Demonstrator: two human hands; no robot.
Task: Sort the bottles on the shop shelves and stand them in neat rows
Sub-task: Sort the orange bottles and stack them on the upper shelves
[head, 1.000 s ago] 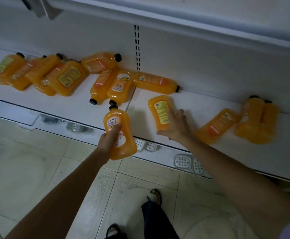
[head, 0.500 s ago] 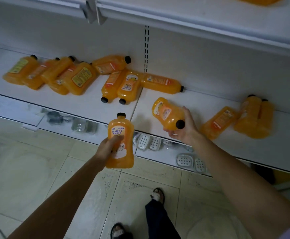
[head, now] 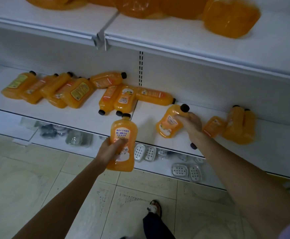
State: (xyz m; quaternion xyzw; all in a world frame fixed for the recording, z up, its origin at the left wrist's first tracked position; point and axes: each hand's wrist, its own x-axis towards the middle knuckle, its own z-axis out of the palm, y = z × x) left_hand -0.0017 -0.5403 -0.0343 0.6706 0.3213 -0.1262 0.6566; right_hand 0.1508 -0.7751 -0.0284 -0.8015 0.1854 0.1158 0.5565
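Orange bottles with black caps lie scattered on a white shelf (head: 82, 116). My left hand (head: 109, 150) grips one upright bottle (head: 123, 135) in front of the shelf's edge, label facing me. My right hand (head: 191, 124) holds a second bottle (head: 168, 125) by its neck, tilted with its cap up, over the shelf. A heap of several bottles (head: 54, 88) lies at the left, three more (head: 123, 99) lie at the middle, and three (head: 235, 125) lean against the back wall at the right.
An upper shelf (head: 175, 37) juts out overhead with more orange bottles (head: 227, 18) on it. Below, a lower shelf holds soap dishes (head: 145, 152) and glass items (head: 75, 138). Tiled floor and my sandalled foot (head: 155, 207) lie beneath.
My right hand has turned its bottle from lying flat to cap-up and shifted it right. The left-hand bottle stays upright. The camera has tilted up, showing the upper shelf.
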